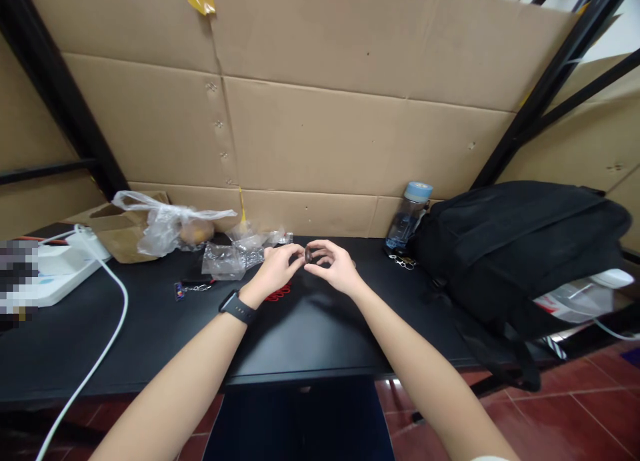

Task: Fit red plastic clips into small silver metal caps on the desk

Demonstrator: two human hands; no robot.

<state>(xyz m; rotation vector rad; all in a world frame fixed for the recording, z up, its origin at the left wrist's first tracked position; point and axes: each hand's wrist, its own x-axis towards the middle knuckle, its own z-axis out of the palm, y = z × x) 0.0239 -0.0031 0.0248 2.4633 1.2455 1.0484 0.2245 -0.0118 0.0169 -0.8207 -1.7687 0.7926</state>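
Observation:
Above the black table [320, 341], my two hands meet around a small dark brown round object [308, 255]; its exact kind is too small to make out. My left hand [280, 268], with a black watch on the wrist, pinches at its left edge. Thumb and curled fingers of my right hand [334, 268] close on it from the other side. Coils of red cord [278, 293] lie on the table just below my left hand, partly hidden by it. Crumpled clear plastic packaging [225, 260] lies to the left of that hand.
A keychain [193, 288], a tied plastic bag [167, 224], a cardboard box [120, 231] and a white power strip [65, 271] with a cable are left. A water bottle [406, 214] and black backpack [520, 248] stand right. Cardboard panels [320, 134] rise behind.

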